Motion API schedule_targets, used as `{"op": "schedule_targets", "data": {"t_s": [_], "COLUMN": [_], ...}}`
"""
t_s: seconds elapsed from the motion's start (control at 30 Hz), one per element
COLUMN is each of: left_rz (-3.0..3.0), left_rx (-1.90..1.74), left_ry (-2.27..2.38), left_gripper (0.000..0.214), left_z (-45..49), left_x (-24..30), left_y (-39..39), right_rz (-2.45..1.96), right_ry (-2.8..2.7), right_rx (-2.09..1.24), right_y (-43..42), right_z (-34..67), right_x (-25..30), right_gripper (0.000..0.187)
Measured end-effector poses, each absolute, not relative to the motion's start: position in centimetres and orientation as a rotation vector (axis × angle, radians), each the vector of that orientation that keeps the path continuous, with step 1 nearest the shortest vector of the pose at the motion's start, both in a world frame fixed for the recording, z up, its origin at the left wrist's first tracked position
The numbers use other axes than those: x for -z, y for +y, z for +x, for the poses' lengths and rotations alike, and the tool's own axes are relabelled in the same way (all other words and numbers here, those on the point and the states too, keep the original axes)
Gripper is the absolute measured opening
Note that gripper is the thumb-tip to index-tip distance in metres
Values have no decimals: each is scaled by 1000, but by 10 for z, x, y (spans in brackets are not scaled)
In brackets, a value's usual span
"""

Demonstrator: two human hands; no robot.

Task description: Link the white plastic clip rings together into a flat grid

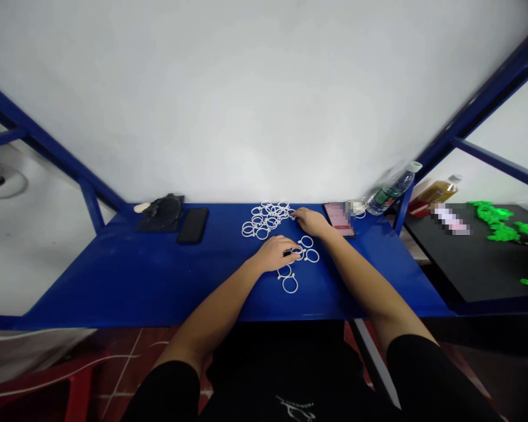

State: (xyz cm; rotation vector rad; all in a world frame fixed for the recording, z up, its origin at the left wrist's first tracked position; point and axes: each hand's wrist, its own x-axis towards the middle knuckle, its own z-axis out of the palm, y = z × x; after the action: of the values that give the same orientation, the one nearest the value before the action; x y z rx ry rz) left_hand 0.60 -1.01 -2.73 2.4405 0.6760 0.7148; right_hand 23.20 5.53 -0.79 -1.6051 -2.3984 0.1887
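Observation:
Several white plastic rings with small end loops, resembling curtain rings, lie on the blue table [132,275]. My left hand [276,253] is curled, thumb and fingers closed about a white ring [298,254] at the table's middle. Farther back, the fingertips of my right hand [310,221] close on a white ring [291,214] at the right edge of a heaped ring pile [270,215]. Around my left hand lie loose rings: one ring [312,261] to the right, another ring [290,292] nearer the front edge.
A black phone [192,225] and a black plastic bag [162,214] lie at the back left. Behind my right forearm are a lit phone [341,220], a white cable [356,208] and a clear bottle [393,190]. Bright green pieces [495,217] lie on the black table [457,258] at right.

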Motion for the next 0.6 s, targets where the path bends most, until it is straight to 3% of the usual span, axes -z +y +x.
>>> {"op": "schedule_targets", "data": {"t_s": [0.13,0.37,0.6], "left_rz": [2320,2153,2271], "left_rx": [-799,-1179,-1243], "left_ry": [764,1097,1096], "left_gripper": [27,20,15], "left_z": [3,1,-2], "left_x": [28,36,35], "left_y": [-9,2,3], "right_rz": [-1626,-1215,-1031], "right_ry": [-2398,-2025,-1945], "right_rx": [-184,-411,-522], "right_y": [51,11,-12], "right_z": [229,221,198], "right_x": [14,11,14], "right_gripper": [38,21,17]}}
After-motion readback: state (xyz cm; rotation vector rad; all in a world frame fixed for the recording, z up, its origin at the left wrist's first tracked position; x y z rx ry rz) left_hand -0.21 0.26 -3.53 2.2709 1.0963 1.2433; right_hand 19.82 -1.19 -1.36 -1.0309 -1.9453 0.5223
